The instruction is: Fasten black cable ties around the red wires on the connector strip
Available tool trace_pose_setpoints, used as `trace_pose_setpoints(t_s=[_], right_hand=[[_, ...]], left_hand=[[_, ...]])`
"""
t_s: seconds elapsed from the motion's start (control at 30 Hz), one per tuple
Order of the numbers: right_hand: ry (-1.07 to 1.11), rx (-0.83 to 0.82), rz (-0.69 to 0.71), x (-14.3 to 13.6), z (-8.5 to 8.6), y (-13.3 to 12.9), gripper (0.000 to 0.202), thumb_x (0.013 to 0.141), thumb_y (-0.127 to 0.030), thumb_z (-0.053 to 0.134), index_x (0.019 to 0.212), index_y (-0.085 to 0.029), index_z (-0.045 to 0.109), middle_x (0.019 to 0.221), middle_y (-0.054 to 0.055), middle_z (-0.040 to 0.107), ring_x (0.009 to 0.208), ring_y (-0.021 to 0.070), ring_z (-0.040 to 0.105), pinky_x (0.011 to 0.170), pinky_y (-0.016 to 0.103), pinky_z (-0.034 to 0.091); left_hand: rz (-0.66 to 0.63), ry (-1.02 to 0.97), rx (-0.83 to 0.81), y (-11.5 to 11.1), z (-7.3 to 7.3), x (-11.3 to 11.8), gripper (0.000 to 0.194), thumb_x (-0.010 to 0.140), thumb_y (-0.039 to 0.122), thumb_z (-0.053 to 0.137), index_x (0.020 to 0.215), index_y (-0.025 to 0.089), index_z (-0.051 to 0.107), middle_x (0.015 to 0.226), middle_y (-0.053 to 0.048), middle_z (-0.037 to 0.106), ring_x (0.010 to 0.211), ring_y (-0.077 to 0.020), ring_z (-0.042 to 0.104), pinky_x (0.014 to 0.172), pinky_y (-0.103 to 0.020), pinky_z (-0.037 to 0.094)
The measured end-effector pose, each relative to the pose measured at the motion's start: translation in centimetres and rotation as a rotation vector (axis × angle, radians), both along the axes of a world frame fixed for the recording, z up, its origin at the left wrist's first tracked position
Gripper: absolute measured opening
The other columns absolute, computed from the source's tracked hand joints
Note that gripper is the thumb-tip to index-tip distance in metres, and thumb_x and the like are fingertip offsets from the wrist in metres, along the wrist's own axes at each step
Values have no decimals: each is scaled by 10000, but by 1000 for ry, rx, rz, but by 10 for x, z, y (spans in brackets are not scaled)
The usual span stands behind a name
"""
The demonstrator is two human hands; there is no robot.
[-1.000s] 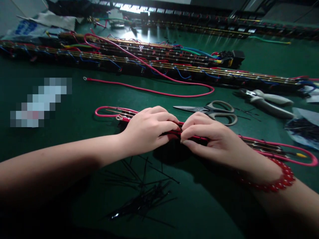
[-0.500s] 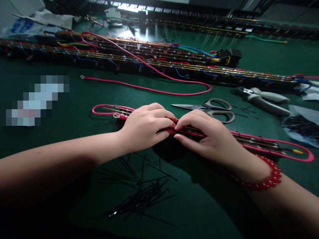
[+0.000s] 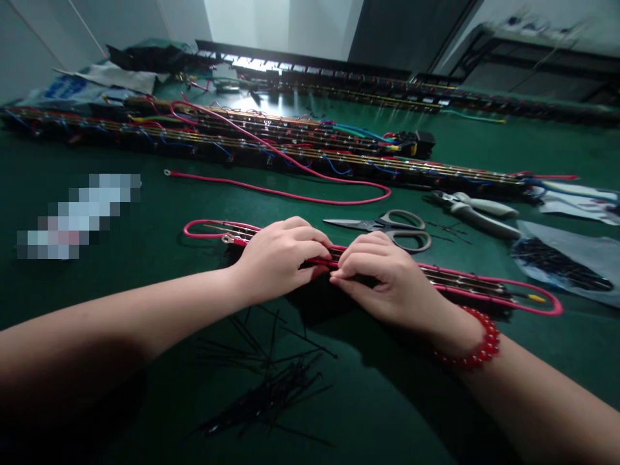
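Note:
A long dark wired strip (image 3: 465,279) lies across the table in front of me, with a red cable (image 3: 527,284) running along it and looping at both ends. My left hand (image 3: 285,255) is closed over the strip's left-middle part, its fingers on the red cable. Just to its right, my right hand (image 3: 387,274) is pinched at the strip's near edge; whatever sits between thumb and finger is too small to make out. A ring terminal (image 3: 227,239) shows at the left end. Loose black cable ties (image 3: 264,397) are heaped on the near side.
Scissors (image 3: 387,227) lie just beyond my right hand. Grey-handled cutters (image 3: 477,212) and a clear bag of black cable ties (image 3: 562,261) are at the right. Farther back are another red cable (image 3: 290,192) and long wired strips (image 3: 271,152). A blurred-out item (image 3: 80,216) lies left.
The view has tilted up, showing more of the room behind the table. My right thumb and fingers have drawn together into a pinch. My left hand stays on the strip.

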State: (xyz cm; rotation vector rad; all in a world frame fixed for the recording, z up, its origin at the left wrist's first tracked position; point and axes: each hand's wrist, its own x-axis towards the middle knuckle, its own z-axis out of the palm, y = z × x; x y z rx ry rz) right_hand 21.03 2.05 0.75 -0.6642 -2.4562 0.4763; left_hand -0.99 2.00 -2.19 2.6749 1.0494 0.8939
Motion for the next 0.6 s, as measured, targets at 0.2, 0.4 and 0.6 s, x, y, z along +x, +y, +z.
trace_pose_setpoints(t_s=[0.2,0.4,0.6], right_hand=[[-84,-103,23,-4,-2,1,184,902,-163,614,718,-185,614,746,33,653,759,173,589,781,350,431],[-101,-94,-31,-14,-4,2,186,823,-88,654,665,-181,622,713,18,648,707,148,587,707,294,452],[-66,20,-174,-17,-20,-9,250,938,-282,663,728,-162,601,711,-28,612,697,131,592,736,317,508]], left_hand=[[-5,9,-125,3,1,0,124,871,183,671,951,205,763,1124,-7,759,1034,-204,627,952,-367,532],[-42,15,-174,8,5,0,146,810,147,674,904,208,767,1119,-28,757,1051,-224,640,969,-387,525],[-31,28,-133,9,4,2,172,786,133,665,869,229,780,1075,-16,765,1004,-203,668,939,-358,540]])
